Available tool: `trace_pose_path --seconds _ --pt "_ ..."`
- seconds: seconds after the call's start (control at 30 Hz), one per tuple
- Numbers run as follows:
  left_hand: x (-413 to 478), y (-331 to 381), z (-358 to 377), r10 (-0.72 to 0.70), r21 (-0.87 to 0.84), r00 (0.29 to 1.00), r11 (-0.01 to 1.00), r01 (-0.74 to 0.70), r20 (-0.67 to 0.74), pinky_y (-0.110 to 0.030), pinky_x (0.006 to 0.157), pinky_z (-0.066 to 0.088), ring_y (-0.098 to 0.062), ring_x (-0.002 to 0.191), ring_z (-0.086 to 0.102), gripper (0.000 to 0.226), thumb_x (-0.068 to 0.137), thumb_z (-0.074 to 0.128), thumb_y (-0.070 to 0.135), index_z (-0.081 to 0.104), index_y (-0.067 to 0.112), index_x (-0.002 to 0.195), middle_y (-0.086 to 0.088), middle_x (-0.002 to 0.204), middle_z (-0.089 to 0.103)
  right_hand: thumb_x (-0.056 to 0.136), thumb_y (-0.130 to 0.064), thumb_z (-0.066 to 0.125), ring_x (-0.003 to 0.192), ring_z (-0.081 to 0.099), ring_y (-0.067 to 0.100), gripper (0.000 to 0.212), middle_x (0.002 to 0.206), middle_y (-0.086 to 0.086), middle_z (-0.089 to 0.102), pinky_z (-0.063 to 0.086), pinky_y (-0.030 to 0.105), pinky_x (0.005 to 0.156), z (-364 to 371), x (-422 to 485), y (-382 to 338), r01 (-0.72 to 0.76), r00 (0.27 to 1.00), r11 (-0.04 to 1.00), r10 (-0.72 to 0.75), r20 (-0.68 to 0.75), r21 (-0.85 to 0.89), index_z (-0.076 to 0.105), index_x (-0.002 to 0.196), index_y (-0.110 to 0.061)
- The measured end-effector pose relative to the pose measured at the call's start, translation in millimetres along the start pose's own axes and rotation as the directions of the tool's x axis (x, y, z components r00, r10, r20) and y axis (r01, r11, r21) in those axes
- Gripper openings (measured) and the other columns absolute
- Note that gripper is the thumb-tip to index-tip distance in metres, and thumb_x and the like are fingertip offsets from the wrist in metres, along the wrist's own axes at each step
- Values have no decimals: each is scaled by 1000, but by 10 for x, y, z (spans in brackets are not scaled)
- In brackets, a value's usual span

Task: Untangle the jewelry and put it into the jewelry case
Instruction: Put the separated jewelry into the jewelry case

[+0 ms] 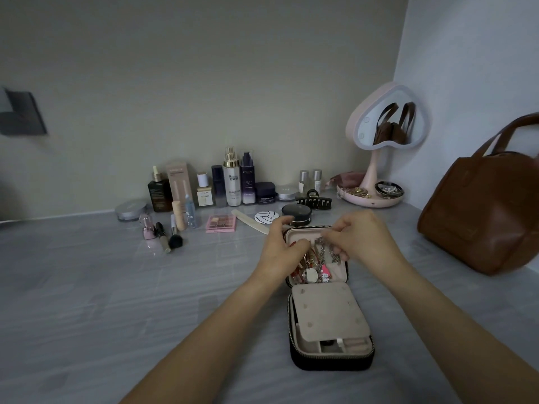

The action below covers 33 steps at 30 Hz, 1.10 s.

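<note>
One camera sits on my head. It looks forward and down, close over my table (102,287), toward the wall (204,83).

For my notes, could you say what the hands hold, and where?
Left hand and right hand both pinch the tangled chains near their upper ends.

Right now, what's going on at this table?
A person is working over the open jewelry case on the grey table. Both hands are at its far half: the left hand and right hand each pinch the chains there, above a white oval pendant and a pink charm. The near half's beige flap lies flat. Whether the chains are tangled is unclear.
</note>
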<state>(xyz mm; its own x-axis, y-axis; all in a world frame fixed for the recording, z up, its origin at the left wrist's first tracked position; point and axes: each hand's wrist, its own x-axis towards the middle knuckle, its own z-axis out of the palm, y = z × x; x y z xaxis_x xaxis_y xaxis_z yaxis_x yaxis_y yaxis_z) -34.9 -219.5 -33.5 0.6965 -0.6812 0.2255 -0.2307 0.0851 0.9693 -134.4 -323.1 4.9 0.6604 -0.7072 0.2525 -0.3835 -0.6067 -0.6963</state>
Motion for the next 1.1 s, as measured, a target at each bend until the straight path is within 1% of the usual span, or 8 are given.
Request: trace_pose_path --seconds 0.1,0.2,0.27,0.43,0.57,0.7,0.9,1.1 --pt "-47 17 30 41 20 997 999 -42 62 -15 64 49 -4 65 58 65 80 63 2 31 19 134 8 104 53 80 -19 69 32 51 4 15 47 0 62 39 15 40 -15 24 -48 24 1000 996 -24 -7 84 61 69 -14" --pt "-37 -52 55 106 266 993 957 -118 56 -29 98 44 -13 116 50 92 66 82 29 27 24 139 8 131 41 80 -17 69 32 50 5 14 48 1 62 41 16 40 -17 44 -106 27 999 991 -29 14 128 60 70 -12" --pt "-30 -83 76 138 369 990 919 -136 23 -32 105 39 -10 127 38 100 61 84 39 25 23 141 6 139 35 81 -16 69 32 50 6 15 49 2 62 41 18 41 -22 49 -133 30 999 990 -35 33 134 60 69 -12" --pt "-16 -108 83 183 387 982 909 -155 -36 -35 93 48 -15 109 53 81 70 77 35 32 24 136 6 134 43 81 -15 69 31 50 7 16 48 3 62 39 16 37 -15 59 -131 35 999 988 -40 33 151 60 67 -12" --pt "-27 -82 41 184 347 982 924 -164 -27 -26 82 51 -8 85 57 65 76 72 26 38 26 131 7 126 51 80 -15 70 32 50 10 16 45 1 61 42 22 44 -4 86 -73 47 999 984 -50 12 172 61 67 -11" --pt "-9 -61 0 206 349 977 920 -177 -46 -2 73 39 0 89 53 50 81 67 17 46 20 127 8 121 53 78 -20 73 31 48 6 17 48 2 61 41 21 43 2 88 -29 77 997 982 -81 15 171 63 67 -13" --pt "33 -68 -25 182 297 982 942 -157 -56 4 70 37 2 94 50 42 82 67 14 52 16 121 8 111 54 76 -26 75 40 52 6 12 55 -3 64 46 22 47 -36 37 67 152 972 988 -150 183 0 66 68 -26" --pt "62 -71 -16 154 267 987 954 -135 -52 -1 69 41 6 83 51 42 80 70 16 54 16 119 11 103 53 86 -28 63 42 54 6 19 52 -7 60 50 28 57 28 16 100 228 971 968 -219 95 -105 61 67 -24"
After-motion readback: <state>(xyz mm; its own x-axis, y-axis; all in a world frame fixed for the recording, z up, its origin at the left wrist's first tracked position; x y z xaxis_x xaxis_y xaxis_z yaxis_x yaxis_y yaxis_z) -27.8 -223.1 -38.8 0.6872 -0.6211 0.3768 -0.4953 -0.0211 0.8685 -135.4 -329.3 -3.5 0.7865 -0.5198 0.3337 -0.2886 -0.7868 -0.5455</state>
